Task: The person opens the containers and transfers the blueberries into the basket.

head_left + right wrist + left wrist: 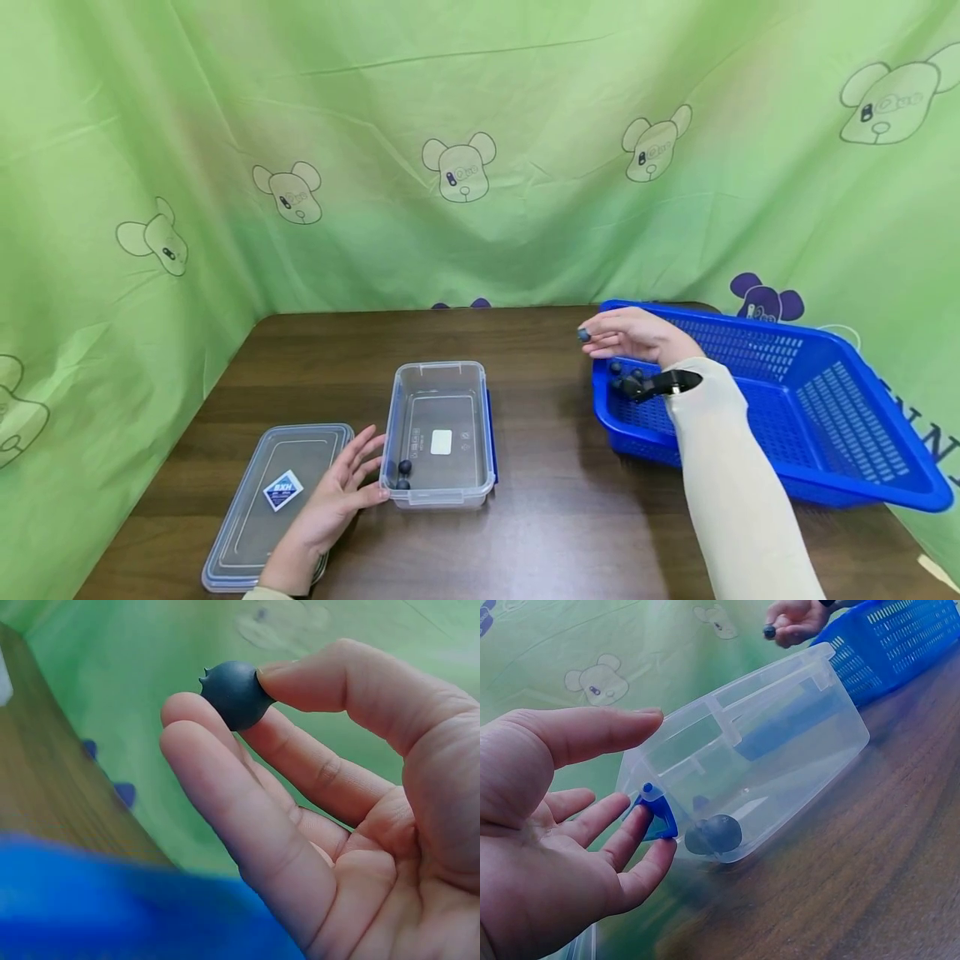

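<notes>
My right hand (637, 332) is raised over the left end of a blue slotted basket (787, 437). It pinches one blueberry (234, 697) between thumb and fingertips, its small crown showing in the right wrist view. Several more blueberries (617, 367) lie in the basket's left corner, partly behind the wrist strap. A clear plastic food container (441, 408) stands lidless on the table, with a few blueberries (404, 468) in its near left corner. Beside its left wall, my left hand (337, 498) has loosely spread fingers touching the container's blue side latch (660, 814).
A clear lid (258, 529) with a blue-and-white label lies flat on the wooden table (547, 533), left of the container and partly under the left forearm. Green curtain (525, 225) with mouse-head prints hangs behind and at both sides.
</notes>
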A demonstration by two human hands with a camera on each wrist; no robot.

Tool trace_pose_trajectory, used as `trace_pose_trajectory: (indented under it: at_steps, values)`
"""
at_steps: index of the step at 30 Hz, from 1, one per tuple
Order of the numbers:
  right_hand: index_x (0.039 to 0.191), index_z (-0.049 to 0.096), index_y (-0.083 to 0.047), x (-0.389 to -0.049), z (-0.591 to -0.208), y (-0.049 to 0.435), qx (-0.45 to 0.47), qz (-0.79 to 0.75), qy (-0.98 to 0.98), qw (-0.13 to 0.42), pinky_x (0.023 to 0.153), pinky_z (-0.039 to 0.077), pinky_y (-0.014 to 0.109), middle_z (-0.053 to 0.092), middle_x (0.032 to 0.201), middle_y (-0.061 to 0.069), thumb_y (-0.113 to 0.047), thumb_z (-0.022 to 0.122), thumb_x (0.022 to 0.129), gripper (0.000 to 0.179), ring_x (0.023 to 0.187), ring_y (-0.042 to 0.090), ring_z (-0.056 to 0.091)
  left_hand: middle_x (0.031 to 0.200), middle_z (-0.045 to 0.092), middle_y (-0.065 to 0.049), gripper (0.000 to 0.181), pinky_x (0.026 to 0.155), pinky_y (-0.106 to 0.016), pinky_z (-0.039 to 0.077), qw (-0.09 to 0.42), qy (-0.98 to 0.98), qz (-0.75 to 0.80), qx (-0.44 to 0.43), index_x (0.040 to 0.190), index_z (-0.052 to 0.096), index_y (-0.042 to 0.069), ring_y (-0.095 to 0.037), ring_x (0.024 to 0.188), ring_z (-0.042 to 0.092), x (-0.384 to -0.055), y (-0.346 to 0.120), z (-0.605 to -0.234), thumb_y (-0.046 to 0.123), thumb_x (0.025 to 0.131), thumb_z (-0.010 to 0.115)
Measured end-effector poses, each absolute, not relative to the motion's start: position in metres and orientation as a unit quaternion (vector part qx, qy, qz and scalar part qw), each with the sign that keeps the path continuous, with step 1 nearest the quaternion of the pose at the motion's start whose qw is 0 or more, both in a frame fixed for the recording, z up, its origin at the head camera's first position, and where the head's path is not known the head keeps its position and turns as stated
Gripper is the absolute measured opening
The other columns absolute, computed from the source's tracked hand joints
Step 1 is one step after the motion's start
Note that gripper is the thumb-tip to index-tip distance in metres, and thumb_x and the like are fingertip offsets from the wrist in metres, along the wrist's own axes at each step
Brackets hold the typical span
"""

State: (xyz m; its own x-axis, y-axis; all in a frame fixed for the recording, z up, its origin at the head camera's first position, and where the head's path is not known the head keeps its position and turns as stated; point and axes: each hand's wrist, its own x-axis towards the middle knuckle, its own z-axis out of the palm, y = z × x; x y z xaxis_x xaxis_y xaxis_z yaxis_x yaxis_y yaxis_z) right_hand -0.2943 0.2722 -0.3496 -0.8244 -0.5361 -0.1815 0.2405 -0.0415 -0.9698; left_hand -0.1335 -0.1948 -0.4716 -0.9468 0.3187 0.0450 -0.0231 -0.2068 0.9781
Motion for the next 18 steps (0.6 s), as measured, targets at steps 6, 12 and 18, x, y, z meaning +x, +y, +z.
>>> trace_pose_trajectory:
  at_steps: [6,12,18]
  values:
    - [0.095,0.075,-0.008,-0.287,-0.356,0.316,-0.084,-0.731,0.625,0.262,0.085,0.056,0.034,0.072,0.095,0.008,0.002,0.044,0.102,0.033,0.089,0.021,0.071,0.156,0.018,-0.030,0.096,0.097,-0.028,0.045,0.117,0.619,0.767,0.119,0.156,0.008,-0.005,-0.018,0.126,0.043,-0.133,-0.195,-0.472,-0.013,0.080,0.065]
    - [0.097,0.075,-0.009,-0.283,-0.365,0.347,-0.035,-0.722,0.639,0.262,0.087,0.055,0.034,0.072,0.100,0.008,-0.002,0.046,0.103,0.031,0.092,0.021,0.071,0.156,0.018,-0.030,0.096,0.097,-0.028,0.046,0.117,0.620,0.767,0.119,0.156,0.008,-0.005,-0.019,0.126,0.042,-0.133,-0.195,-0.471,-0.014,0.080,0.065]
    - [0.095,0.075,-0.008,-0.282,-0.373,0.362,-0.017,-0.714,0.643,0.277,0.086,0.055,0.034,0.072,0.098,0.010,0.000,0.044,0.102,0.032,0.092,0.021,0.071,0.156,0.019,-0.030,0.095,0.097,-0.028,0.046,0.114,0.620,0.767,0.119,0.156,0.008,-0.005,-0.022,0.127,0.041,-0.133,-0.195,-0.471,-0.014,0.080,0.065]
